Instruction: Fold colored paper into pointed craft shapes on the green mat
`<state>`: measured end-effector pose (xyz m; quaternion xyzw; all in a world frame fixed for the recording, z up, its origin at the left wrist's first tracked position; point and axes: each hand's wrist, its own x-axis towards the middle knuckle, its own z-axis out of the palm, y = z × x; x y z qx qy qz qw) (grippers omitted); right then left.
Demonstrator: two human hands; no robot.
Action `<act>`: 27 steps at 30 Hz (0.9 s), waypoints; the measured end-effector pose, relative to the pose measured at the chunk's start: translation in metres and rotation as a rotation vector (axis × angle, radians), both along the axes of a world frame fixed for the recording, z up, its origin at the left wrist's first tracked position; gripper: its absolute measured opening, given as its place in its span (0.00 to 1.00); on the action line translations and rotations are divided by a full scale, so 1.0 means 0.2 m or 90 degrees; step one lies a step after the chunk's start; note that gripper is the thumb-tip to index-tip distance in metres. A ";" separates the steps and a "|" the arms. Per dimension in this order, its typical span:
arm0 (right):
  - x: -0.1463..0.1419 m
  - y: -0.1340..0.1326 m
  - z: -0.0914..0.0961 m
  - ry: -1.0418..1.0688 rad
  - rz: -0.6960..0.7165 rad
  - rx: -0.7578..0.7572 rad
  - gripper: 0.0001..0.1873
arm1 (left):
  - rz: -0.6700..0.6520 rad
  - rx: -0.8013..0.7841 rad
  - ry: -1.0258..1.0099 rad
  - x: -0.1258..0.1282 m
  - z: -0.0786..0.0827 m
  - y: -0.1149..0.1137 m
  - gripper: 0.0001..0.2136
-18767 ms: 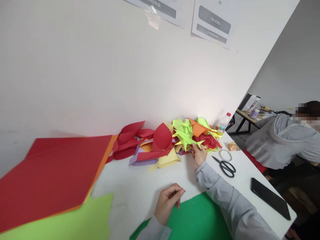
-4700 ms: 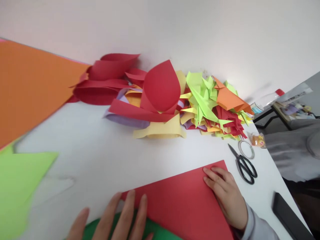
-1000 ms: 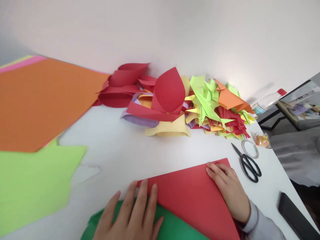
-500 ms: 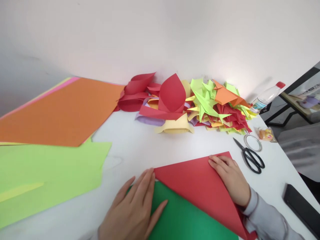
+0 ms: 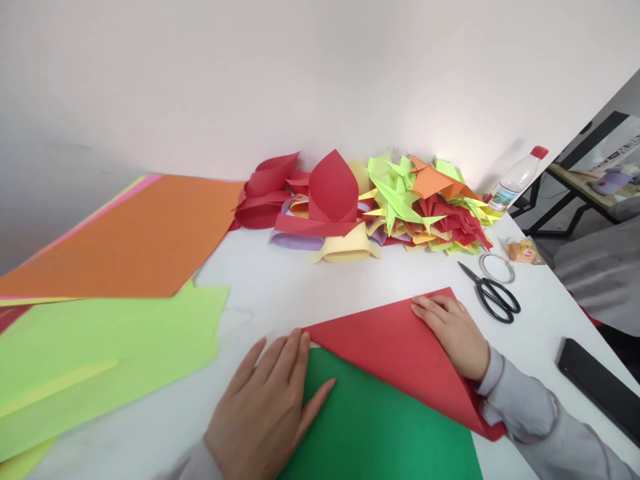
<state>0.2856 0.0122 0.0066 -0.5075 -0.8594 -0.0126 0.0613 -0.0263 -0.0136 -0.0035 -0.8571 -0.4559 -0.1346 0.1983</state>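
A red sheet of paper [image 5: 390, 347] lies folded diagonally, its left point near my left fingertips and its lower right part curling up under my right wrist. Beneath and in front of it is a green sheet [image 5: 380, 427]. My left hand [image 5: 270, 400] lies flat with fingers stretched and thumb apart, over the green sheet's left edge and at the red paper's left tip. Bent fingers of my right hand [image 5: 453, 333] press together on the red paper near its upper right corner; that thumb is hidden.
Large orange sheets [image 5: 130, 240] and light green sheets [image 5: 150, 340] lie left. Red paper crowns [image 5: 333, 187] and a heap of folded paper shapes [image 5: 425, 207] stand by the wall. Scissors [image 5: 493, 297], a tape roll [image 5: 497, 268], a wrapped snack [image 5: 521, 250], a bottle [image 5: 517, 180] and a black case [image 5: 600, 387] are right.
The view has shifted slightly, so most things sit a little further left. Both hands keep their places on the paper; the red sheet's lower right end appears more curled.
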 end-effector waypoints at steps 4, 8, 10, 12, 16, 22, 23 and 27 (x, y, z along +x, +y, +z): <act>-0.01 0.00 0.01 -0.004 0.000 -0.014 0.21 | -0.012 -0.003 0.003 0.00 0.01 0.01 0.31; -0.01 0.01 0.01 0.000 0.001 -0.012 0.21 | -0.014 0.007 0.004 0.00 0.03 0.01 0.28; -0.01 0.01 0.01 0.002 0.002 -0.009 0.21 | -0.016 0.003 0.003 0.00 0.03 0.01 0.26; -0.01 0.01 0.01 0.001 0.002 -0.009 0.21 | -0.019 -0.010 0.001 0.00 0.02 0.00 0.24; -0.01 0.01 0.00 -0.005 -0.002 -0.003 0.21 | -0.018 -0.052 -0.003 -0.03 0.00 -0.02 0.23; -0.01 0.00 0.01 -0.015 0.005 0.013 0.20 | -0.015 -0.061 -0.011 -0.04 0.00 -0.01 0.24; -0.01 0.01 0.01 -0.020 0.002 0.015 0.20 | -0.011 -0.059 -0.013 -0.04 0.00 0.01 0.24; -0.03 0.01 0.01 -0.041 -0.022 0.032 0.20 | 0.005 -0.059 -0.023 -0.04 0.02 0.06 0.21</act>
